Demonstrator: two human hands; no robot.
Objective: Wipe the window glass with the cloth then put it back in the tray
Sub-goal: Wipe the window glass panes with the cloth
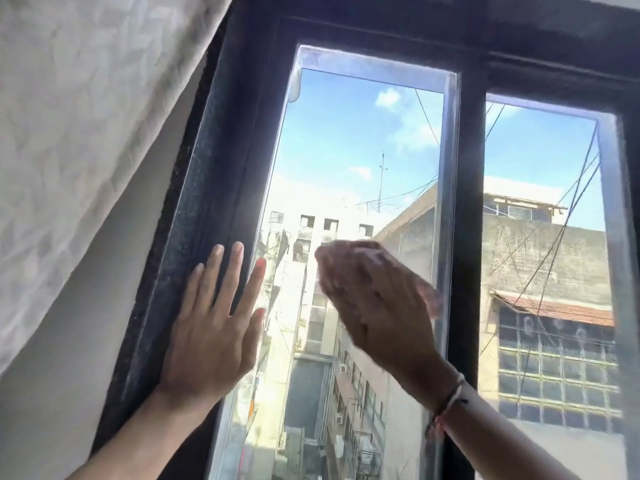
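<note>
The window glass (356,150) is a tall pane in a dark frame, with sky and buildings behind it. My left hand (214,327) lies flat with fingers spread on the frame's left edge, its index finger and thumb over the glass. My right hand (367,299) is blurred by motion and presses on the lower middle of the pane. A pale, pinkish cloth (431,296) shows in blur past its right side, mostly hidden under the palm. The tray is out of view.
A white curtain (86,133) hangs at the left, beside the dusty dark window frame (221,140). A dark mullion (471,202) separates a second pane (543,202) on the right. A thread bracelet circles my right wrist (450,400).
</note>
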